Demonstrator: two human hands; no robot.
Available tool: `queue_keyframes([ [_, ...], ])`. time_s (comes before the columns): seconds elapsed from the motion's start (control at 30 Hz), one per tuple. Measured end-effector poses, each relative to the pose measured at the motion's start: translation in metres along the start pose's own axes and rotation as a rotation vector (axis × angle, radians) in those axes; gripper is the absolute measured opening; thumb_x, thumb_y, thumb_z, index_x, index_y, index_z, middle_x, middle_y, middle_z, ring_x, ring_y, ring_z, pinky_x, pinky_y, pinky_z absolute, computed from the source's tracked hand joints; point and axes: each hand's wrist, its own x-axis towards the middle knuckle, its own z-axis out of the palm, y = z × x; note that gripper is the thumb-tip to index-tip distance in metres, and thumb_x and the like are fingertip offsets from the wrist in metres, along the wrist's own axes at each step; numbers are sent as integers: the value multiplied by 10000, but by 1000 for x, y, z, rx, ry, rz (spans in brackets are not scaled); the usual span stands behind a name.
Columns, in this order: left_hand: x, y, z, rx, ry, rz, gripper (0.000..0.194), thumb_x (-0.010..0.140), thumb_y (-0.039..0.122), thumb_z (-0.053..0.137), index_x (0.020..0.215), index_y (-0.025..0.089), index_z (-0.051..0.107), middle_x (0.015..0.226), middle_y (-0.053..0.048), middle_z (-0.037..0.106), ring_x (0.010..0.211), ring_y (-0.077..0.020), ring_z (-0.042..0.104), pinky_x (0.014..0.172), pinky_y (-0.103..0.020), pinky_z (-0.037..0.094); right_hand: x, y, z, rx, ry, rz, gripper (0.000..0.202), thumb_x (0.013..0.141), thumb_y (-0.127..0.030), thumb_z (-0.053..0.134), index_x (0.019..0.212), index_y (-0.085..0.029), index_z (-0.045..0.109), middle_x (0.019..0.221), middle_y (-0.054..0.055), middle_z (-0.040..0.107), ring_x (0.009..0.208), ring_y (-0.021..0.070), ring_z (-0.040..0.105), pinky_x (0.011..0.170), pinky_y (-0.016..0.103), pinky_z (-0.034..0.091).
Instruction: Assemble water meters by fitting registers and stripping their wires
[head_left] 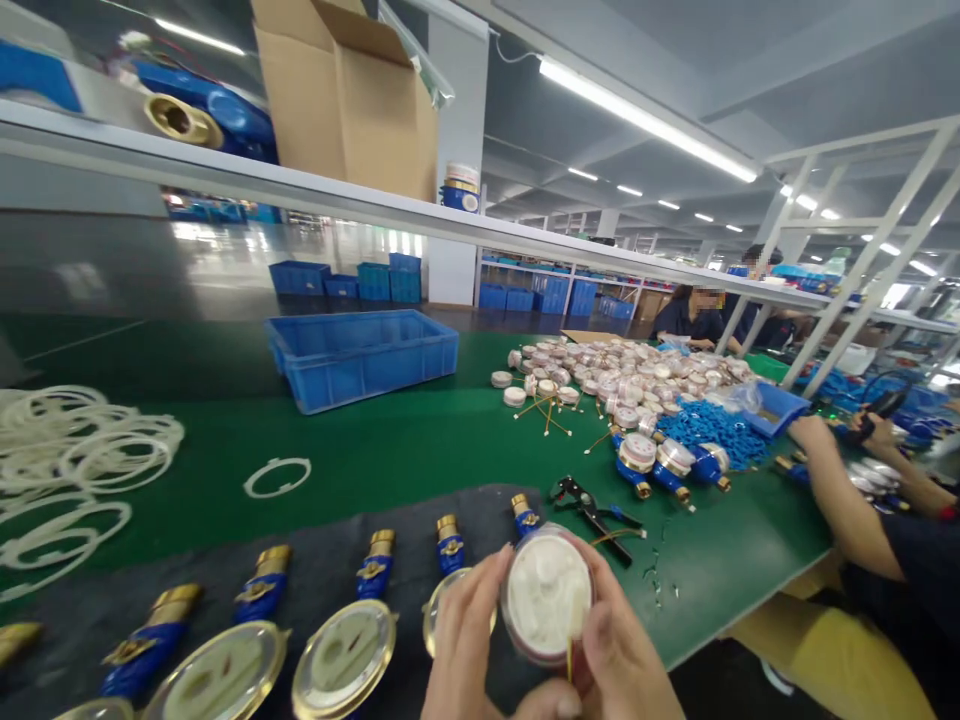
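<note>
Between both hands, low in the head view, is a round white register in a clear rim (pixel 549 595), with a thin yellow wire at its lower edge. My left hand (pixel 472 640) curls round its left side. My right hand (pixel 619 640) holds its right side, the thumb near the wire. To the left, several blue meter bodies with brass ends and round open tops (pixel 343 655) lie in a row on a dark mat (pixel 330 545). Black pliers (pixel 592 512) rest just beyond my right hand.
White rings (pixel 82 450) pile at the left, one ring (pixel 277 478) apart. A blue crate (pixel 367 365) stands behind. Registers (pixel 637 370), blue parts (pixel 712 432) and assembled meters (pixel 637 460) lie right. A person's arm (pixel 847 490) reaches in at right. A shelf (pixel 360 205) crosses above.
</note>
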Motion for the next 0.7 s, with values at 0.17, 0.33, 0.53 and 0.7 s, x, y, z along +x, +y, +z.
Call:
queue_keyframes([
  [0.17, -14, 3, -20, -168, -250, 65, 770, 650, 649, 634, 1311, 316, 422, 1296, -86, 464, 1220, -334, 382, 1030, -480, 331, -22, 23, -3, 146, 13, 123, 484, 762, -680, 487, 1029, -287, 576, 984, 52, 643, 937, 253, 591, 867, 429, 462],
  [0.33, -33, 3, -34, -437, -413, -290, 854, 635, 731, 570, 1328, 254, 426, 1465, -96, 229, 1366, -347, 73, 1060, -502, 268, -28, 33, -23, 203, -232, 390, 527, 750, -725, 444, 1035, -316, 618, 1152, 49, 611, 1120, 306, 519, 811, 470, 483],
  [0.53, -53, -13, -17, -350, -187, -329, 760, 728, 620, 580, 1352, 276, 318, 1410, -106, 318, 1288, -312, 291, 1071, -477, 245, -27, 45, -41, 237, -132, 347, 521, 752, -643, 545, 1187, -357, 553, 1156, 48, 623, 954, 301, 614, 782, 484, 485],
  [0.7, -75, -35, 6, -719, -406, -562, 625, 814, 642, 425, 1240, 196, 321, 822, -40, 556, 541, -100, 481, 511, -228, 373, -7, 27, -32, 140, -50, 127, 491, 832, -485, 549, 1288, -339, 440, 1258, 48, 554, 1042, 246, 581, 830, 387, 487],
])
